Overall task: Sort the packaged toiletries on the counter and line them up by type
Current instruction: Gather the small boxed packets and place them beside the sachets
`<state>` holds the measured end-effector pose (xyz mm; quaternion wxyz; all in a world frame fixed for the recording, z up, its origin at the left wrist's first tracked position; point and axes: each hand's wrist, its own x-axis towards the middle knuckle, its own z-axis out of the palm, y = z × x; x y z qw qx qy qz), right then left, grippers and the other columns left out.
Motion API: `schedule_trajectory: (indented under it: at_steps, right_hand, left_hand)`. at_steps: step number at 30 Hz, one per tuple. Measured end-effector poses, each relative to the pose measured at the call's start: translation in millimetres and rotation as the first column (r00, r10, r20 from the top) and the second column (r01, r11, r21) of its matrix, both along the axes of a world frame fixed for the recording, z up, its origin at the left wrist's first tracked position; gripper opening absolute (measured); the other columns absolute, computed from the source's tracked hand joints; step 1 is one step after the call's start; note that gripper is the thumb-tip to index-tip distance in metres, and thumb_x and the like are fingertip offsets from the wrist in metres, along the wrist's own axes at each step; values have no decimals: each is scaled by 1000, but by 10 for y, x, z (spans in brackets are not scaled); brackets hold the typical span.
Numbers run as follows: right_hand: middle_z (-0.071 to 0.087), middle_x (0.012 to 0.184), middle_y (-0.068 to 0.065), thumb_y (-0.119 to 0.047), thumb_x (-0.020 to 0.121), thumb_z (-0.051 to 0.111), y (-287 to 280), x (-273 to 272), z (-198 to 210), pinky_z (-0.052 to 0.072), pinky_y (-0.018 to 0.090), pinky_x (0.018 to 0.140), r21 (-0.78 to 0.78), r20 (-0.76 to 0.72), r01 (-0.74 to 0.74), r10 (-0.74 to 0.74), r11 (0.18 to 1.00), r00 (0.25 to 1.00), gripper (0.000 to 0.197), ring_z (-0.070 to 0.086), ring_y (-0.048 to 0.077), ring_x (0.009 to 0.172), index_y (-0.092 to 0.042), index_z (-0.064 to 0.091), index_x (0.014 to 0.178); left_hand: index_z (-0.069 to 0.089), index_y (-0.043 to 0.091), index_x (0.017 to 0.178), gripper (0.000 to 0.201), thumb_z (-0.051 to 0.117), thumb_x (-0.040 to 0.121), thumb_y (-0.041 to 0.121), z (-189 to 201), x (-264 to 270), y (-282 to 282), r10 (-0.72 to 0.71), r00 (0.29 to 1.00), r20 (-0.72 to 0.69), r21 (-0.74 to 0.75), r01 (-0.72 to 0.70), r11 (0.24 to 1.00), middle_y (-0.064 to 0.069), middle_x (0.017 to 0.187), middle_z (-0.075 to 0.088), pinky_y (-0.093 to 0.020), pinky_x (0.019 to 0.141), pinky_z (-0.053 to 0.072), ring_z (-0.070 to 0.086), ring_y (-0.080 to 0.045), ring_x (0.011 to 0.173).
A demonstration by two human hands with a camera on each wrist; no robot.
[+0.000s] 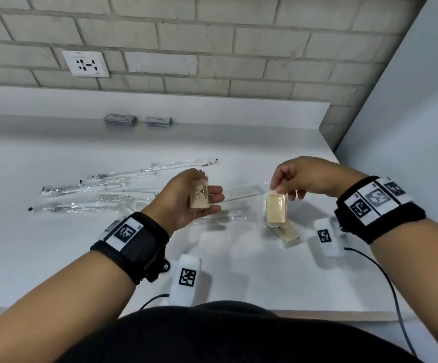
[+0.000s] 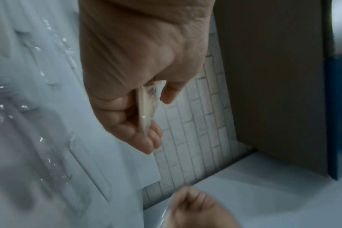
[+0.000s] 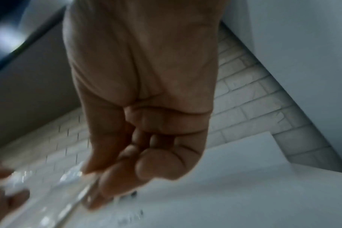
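Observation:
My left hand [image 1: 199, 195] holds a wrapped beige soap bar [image 1: 199, 197] above the white counter [image 1: 55, 258], thumb behind it and fingers across its front; the left wrist view shows the soap bar [image 2: 146, 108] edge-on between thumb and fingers. My right hand [image 1: 280, 188] pinches the top of a second wrapped soap bar [image 1: 276, 208], which hangs upright just over a third soap bar [image 1: 287, 235] lying on the counter. In the right wrist view my right hand [image 3: 100, 182] is blurred with curled fingers. Wrapped toothbrushes [image 1: 123, 174] and wrapped combs [image 1: 244, 193] lie scattered on the left and middle.
Two stacks of grey sachets [image 1: 120, 119] [image 1: 158, 121] sit at the back by the upstand. A wall socket [image 1: 85, 64] is on the brick wall. A white side wall [image 1: 409, 113] closes the right. Cables [image 1: 385, 273] trail from the wrist cameras over the front edge.

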<state>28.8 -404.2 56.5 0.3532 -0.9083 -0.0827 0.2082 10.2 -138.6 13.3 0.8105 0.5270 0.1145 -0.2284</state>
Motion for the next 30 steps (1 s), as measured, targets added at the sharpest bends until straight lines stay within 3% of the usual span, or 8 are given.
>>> schedule_trajectory:
  at_steps: [3, 6, 9, 13, 17, 21, 26, 30]
  right_hand:
    - [65, 73, -2, -6, 85, 65, -31, -18, -310, 48, 22, 56, -327, -134, -127, 87, 936, 987, 15, 59, 11, 60, -20, 68, 83]
    - [66, 90, -2, -19, 85, 69, 13, -58, -523, 48, 24, 70, -439, 80, -9, 49, 898, 996, 5, 60, 12, 77, -23, 68, 87]
    - [68, 84, -2, -25, 85, 69, 179, -124, -393, 47, 27, 65, -12, 260, 220, -209, 975, 943, 6, 61, 14, 71, -20, 68, 82]
    - [71, 74, 1, -15, 82, 73, 654, -321, -151, 45, 22, 48, 488, 10, 169, -199, 856, 980, 9, 63, 16, 57, -14, 69, 90]
    - [69, 68, 1, -4, 79, 74, 798, -324, -165, 44, 23, 47, 588, 100, 222, -343, 777, 934, 13, 64, 17, 52, -16, 69, 82]
    - [71, 91, 3, 7, 79, 69, 687, -356, -173, 54, 24, 76, 711, 363, 100, -485, 696, 796, 24, 69, 17, 83, -15, 75, 85]
    - [65, 123, -4, 8, 82, 67, 684, -419, -207, 46, 25, 101, 634, 462, 17, -397, 773, 793, 23, 61, 10, 115, -13, 76, 85]
    - [66, 112, 5, 3, 92, 56, 647, -389, -121, 56, 37, 80, 812, 216, 145, -523, 565, 824, 20, 70, 19, 87, -15, 64, 97]
  left_hand:
    - [52, 12, 83, 16, 40, 93, 18, -14, 18, 44, 6, 1000, -19, -78, -8, 997, -16, 82, 73, -37, 72, 55, 71, -26, 70]
    - [55, 12, 86, 9, 50, 92, 14, -1, 36, 13, 5, 997, 73, -37, -3, 999, -12, 91, 71, -35, 74, 49, 65, -23, 80]
    - [61, 11, 87, 9, 67, 81, 14, 26, 48, 1, 21, 982, 187, 6, -23, 1000, -8, 86, 58, -41, 80, 42, 54, -23, 79]
    - [65, 7, 92, 5, 60, 89, 6, 81, 52, -87, 40, 959, 281, 32, -51, 998, -6, 82, 64, -28, 72, 50, 61, -20, 76]
    - [67, 10, 95, 11, 56, 93, 12, 149, 3, -148, 36, 928, 371, 57, -62, 996, -2, 88, 71, -27, 75, 57, 68, -16, 82]
    - [65, 10, 106, 34, 47, 97, 38, 222, 22, -65, -41, 976, 216, 32, 35, 999, -9, 101, 71, -30, 81, 57, 70, -21, 90]
    - [65, 8, 106, 22, 58, 88, -3, 298, -38, -108, -95, 968, 231, 5, 96, 995, -4, 80, 70, -22, 69, 58, 68, -13, 71]
    - [66, 10, 100, 21, 62, 86, -5, 284, -75, -159, -50, 938, 343, 90, 21, 996, -9, 83, 68, -21, 69, 58, 67, -13, 69]
